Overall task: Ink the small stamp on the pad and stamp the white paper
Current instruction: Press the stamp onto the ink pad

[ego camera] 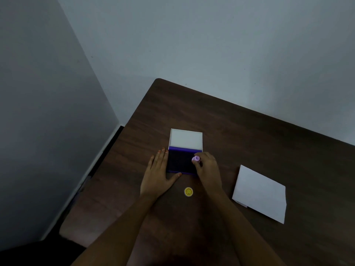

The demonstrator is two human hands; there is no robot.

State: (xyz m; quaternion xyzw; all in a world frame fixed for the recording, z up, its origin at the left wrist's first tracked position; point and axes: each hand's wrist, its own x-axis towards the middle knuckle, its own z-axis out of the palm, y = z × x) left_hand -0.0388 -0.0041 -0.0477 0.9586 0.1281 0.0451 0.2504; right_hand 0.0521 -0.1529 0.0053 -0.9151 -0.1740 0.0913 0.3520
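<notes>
On your far left a shadowed grey wall [38,112] runs down to a dark strip of floor [99,160], and meets a paler wall [211,45] behind the desk [249,135] — a dark brown wood-grain top whose rounded far corner points into the room's corner.

Your left hand [156,175] lies flat on the desk, fingers spread and holding nothing, pressed against the left edge of the ink pad [179,163], thumb along its near edge. The pad is a dark purple rectangle in an open case, its white lid [186,139] standing up on the far side.

Nearer you, between your forearms, a small round yellow sticker [188,191] with a face on it lies flat on the wood.

Your right hand [208,167] has its grip closed around the small stamp [196,159] — a pale purple piece held in the fingertips over the right part of the pad; whether it touches the ink, you cannot tell.

Well to the right, apart from the pad, the white paper [261,192] lies flat and skewed on the desk.
</notes>
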